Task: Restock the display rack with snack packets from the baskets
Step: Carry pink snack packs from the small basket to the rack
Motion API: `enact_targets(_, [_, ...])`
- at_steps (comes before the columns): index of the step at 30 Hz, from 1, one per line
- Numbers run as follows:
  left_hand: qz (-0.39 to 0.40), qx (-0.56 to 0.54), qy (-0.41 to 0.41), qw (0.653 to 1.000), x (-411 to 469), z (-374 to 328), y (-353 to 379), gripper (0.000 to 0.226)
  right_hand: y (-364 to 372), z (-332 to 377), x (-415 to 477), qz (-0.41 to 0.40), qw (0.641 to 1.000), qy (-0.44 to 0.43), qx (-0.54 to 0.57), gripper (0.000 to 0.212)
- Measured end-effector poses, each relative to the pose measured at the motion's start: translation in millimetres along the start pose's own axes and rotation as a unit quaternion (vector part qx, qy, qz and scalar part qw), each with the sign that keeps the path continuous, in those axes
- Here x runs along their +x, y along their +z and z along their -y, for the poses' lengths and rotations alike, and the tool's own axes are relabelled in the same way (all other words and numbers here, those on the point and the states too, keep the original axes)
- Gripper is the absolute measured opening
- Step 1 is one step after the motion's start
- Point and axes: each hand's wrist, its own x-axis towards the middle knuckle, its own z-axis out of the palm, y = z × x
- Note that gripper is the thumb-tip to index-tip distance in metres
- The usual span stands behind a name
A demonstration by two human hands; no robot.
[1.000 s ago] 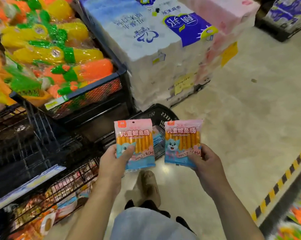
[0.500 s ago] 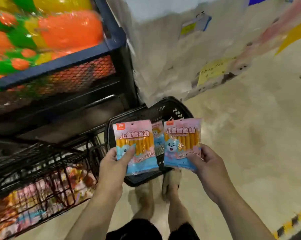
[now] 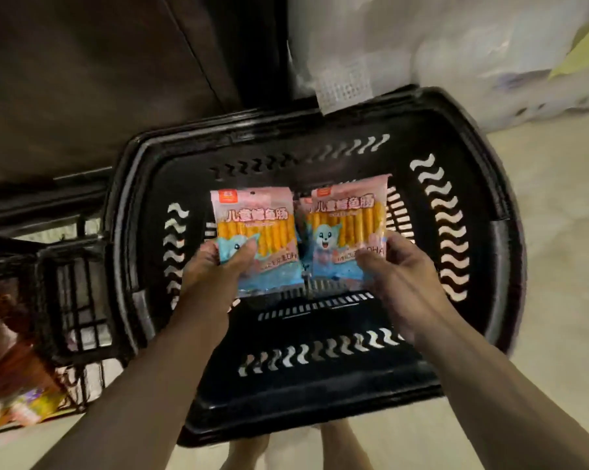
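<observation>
well, both hands are loaded. the left hand [image 3: 218,269] has its grip closed on the left packet [image 3: 256,222], a pink-and-blue pack of fish sausage. its thumb lies across the printed front near the lower corner and its fingers are hidden behind. the right hand [image 3: 398,276] pinches the matching right packet [image 3: 349,215] the same way at its lower right corner. the two sit side by side with their inner edges touching or just overlapping. they are held over the inside of the black plastic basket [image 3: 503,232], which stands on the floor [image 3: 557,171] just ahead of the person's feet [image 3: 340,446]. a sliver of a third packet [image 3: 301,206] shows between and behind them. i cannot tell whether it lies in the basket or rides along with one hand.

the likely trouble is slip. each pack hangs from one corner pinch on glossy film, so a quick swing toward the wire display rack [image 3: 73,300] at the left could let one slide out and drop back in. the overlapping edges could also catch and twist one pack out of its pinch. the rack's wires could snag a seal edge if a pack goes in at an angle.

each packet's long axis runs away from the person toward the basket's far wall. the top seal is farthest away and the printed face is turned up at the camera. the orange sticks inside lie along that same axis.
</observation>
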Motion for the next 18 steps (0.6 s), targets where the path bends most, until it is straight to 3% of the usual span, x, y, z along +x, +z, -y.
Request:
enact_targets(6, [-0.035, -0.003, 0.013, 0.999, 70, 30, 25, 0.027, 6, -25, 76, 0.012, 0.998, 0.047, -0.027, 0.027])
enact_targets(11, [-0.086, 0.086, 0.008, 0.993, 110, 53, 34, 0.03, 10, -45, 111, -0.001, 0.996, 0.061, -0.069, 0.026])
enact_targets(18, [-0.105, 0.181, 0.039, 0.977, 128, 76, 31, 0.029, 8, -70, 135, -0.071, 0.955, -0.042, -0.285, 0.022])
